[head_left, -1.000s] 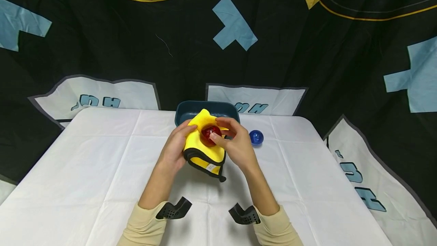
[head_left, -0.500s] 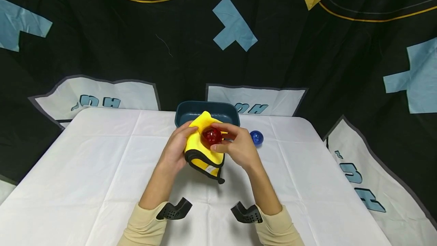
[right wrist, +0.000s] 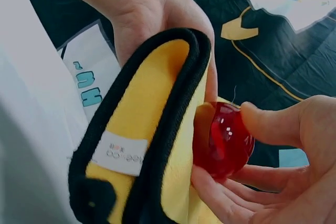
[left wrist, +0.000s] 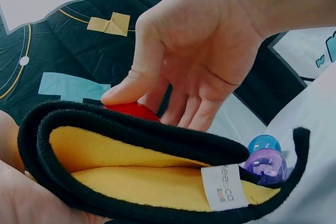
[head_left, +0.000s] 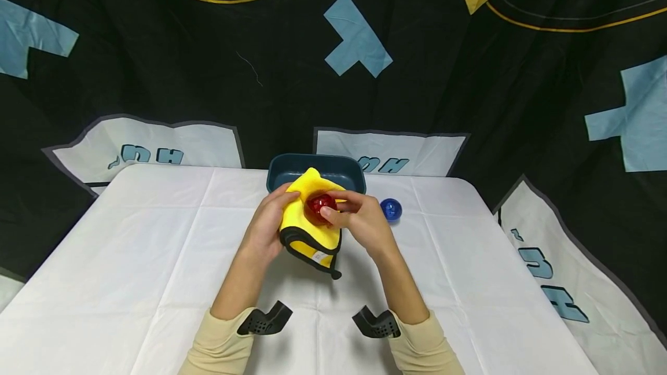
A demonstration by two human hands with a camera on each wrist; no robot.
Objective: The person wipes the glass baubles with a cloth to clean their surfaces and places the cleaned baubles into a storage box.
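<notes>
My left hand grips a folded yellow cloth with black edging and a white label. The cloth lies behind and against a clear red ball. My right hand pinches that ball between thumb and fingertips, above the table. In the left wrist view the cloth's folded edge hides most of the red ball. A blue ball rests on the table, right of my right hand.
A dark teal tub stands at the back of the white-covered table, partly behind the cloth and hands. In the left wrist view a purple round shape and a blue one show past the cloth. A black printed curtain hangs behind.
My right thumb and fingers shift on the red ball: the thumb drops below it, then returns to its front. The left hand and cloth stay nearly in place.
</notes>
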